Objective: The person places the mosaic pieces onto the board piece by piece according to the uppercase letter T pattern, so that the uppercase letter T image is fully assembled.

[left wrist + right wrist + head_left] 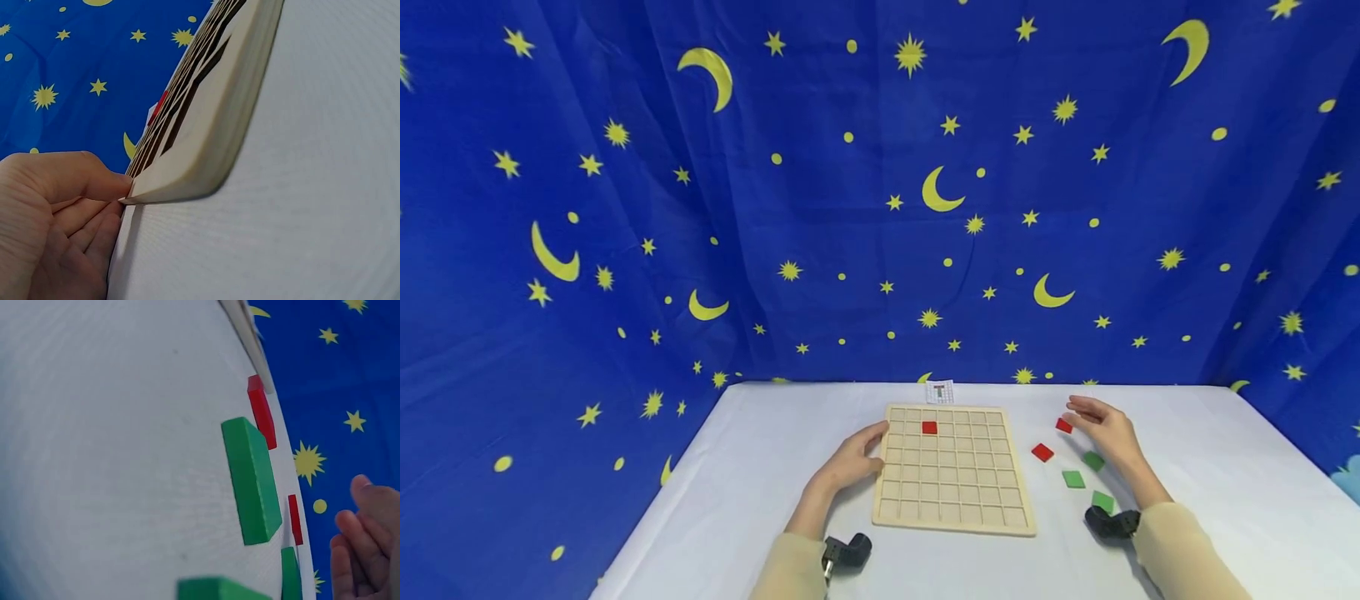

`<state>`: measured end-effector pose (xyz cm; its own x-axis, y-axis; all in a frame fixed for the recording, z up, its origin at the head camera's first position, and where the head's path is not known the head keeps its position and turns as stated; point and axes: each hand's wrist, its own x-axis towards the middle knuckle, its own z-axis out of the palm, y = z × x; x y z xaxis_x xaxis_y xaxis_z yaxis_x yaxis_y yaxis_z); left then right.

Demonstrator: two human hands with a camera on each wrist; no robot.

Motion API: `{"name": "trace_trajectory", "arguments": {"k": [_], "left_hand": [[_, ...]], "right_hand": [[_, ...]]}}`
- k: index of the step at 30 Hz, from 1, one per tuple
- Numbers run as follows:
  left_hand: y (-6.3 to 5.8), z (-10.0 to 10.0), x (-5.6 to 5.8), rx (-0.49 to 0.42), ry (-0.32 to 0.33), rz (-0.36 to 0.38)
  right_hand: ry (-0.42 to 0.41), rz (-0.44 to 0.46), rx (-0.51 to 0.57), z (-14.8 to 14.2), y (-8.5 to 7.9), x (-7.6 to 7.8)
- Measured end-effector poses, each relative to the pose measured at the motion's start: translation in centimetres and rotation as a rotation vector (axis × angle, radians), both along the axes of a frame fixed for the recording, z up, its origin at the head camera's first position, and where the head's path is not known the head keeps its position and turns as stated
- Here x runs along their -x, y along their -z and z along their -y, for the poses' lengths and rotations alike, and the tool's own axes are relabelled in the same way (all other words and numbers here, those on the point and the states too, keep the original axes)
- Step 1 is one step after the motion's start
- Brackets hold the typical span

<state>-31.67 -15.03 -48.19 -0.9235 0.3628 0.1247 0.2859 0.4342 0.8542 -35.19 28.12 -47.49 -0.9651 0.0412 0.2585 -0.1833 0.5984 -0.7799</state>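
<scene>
A square wooden grid board lies on the white table, with one red tile in its second row from the far side. My left hand rests at the board's left edge, fingertips and thumb against the rim. In the left wrist view, the thumb touches the board's corner. To the right, my right hand hovers over a loose red tile, its fingers loosely bent around nothing. Another red tile and green tiles lie nearby. The right wrist view shows the hand's fingers raised above the tiles.
A small printed card with a grid pattern lies just beyond the board's far edge. More green tiles lie below the right hand. A blue curtain with yellow stars and moons closes off the table behind and at the sides.
</scene>
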Motion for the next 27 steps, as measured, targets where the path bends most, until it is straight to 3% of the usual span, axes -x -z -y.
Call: {"name": "trace_trajectory", "arguments": {"k": [8,17,27], "left_hand": [[0.3,0.0,-0.2,-0.006,-0.002,0.015],[0.7,-0.6,-0.2,-0.001,0.004,0.016],[0.3,-0.1,-0.1,0.0,-0.004,0.003]], "right_hand": [[0.011,-0.026,-0.13,-0.5,1.9,-0.3],[0.024,-0.108,-0.255,-1.1,2.7,-0.7],[0.033,-0.136,-0.253,-0.5,2.8,0.0]]}}
